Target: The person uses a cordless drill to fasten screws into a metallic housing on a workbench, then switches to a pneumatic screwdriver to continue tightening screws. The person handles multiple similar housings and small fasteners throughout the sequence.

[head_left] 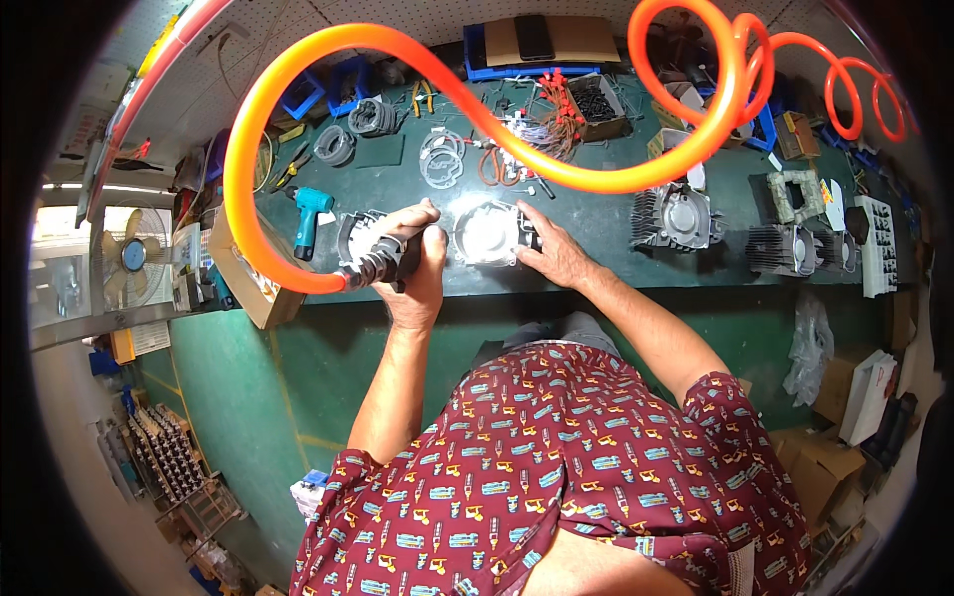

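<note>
My left hand (421, 260) is closed around a dark air gun (383, 266), with a metal coupling joining it to a thick orange hose (243, 169). The gun's nozzle is hidden by my fingers. Just right of it, a bright silver metal housing (485, 234) lies on the bench, its inside washed out by glare. My right hand (558, 250) grips the housing's right side, thumb and fingers against a dark part at its edge. Behind the left hand, a second metal housing (350, 236) shows only in part.
The green bench (586, 214) carries a teal cordless drill (312, 214), grey cable coils (370, 117), clear rings (441, 159) and red-tipped wires (562, 104). Finned cylinders (678, 219) stand to the right. The orange hose loops above the bench. A cardboard box (248, 273) sits at the left edge.
</note>
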`<state>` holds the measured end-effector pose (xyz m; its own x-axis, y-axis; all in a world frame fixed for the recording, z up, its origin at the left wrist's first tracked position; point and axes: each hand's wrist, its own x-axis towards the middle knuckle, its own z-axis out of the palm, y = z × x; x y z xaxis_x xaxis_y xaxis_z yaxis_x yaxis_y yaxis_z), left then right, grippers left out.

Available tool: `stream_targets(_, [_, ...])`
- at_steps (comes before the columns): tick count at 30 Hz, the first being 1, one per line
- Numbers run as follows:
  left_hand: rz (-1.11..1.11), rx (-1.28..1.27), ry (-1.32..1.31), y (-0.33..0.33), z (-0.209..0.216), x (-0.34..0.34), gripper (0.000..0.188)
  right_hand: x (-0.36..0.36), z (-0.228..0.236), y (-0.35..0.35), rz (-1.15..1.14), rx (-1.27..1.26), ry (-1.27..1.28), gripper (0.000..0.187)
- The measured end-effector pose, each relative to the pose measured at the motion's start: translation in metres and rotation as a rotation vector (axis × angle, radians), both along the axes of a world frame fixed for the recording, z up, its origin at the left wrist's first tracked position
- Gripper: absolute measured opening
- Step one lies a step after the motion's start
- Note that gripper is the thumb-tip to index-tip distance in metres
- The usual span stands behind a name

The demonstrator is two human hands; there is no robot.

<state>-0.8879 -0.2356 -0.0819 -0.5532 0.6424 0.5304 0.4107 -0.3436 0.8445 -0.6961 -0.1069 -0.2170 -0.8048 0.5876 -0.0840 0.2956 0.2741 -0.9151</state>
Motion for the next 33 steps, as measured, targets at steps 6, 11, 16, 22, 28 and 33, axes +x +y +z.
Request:
stream_targets(6, [0.05, 0.053, -0.023, 0.009, -0.013, 0.021, 0.021, 0.021, -0.011, 0.011, -0.008, 0.005, -0.012, 0.082])
stream_targets(11, [-0.005, -0.11, -0.136, 0.017, 0.002, 0.026, 0.027, 0.027, -0.012, 0.015, -0.012, -0.001, 0.01, 0.082])
stream_targets(16, [-0.22, -0.197, -0.22, 0.045, 0.002, 0.013, 0.023, 0.031, -0.012, 0.018, -0.002, 0.032, 0.028, 0.08])
stream_targets(22, [-0.219, -0.102, -0.273, 0.052, -0.012, 0.011, 0.019, 0.034, -0.01, 0.019, 0.01, -0.015, 0.046, 0.078])
stream_targets(28, [-0.227, -0.145, -0.266, 0.054, -0.002, 0.014, 0.018, 0.034, -0.012, 0.021, 0.011, -0.02, 0.072, 0.078])
stream_targets(33, [-0.183, -0.17, -0.19, 0.047, 0.012, 0.024, 0.025, 0.034, -0.013, 0.022, 0.014, 0.008, 0.04, 0.078])
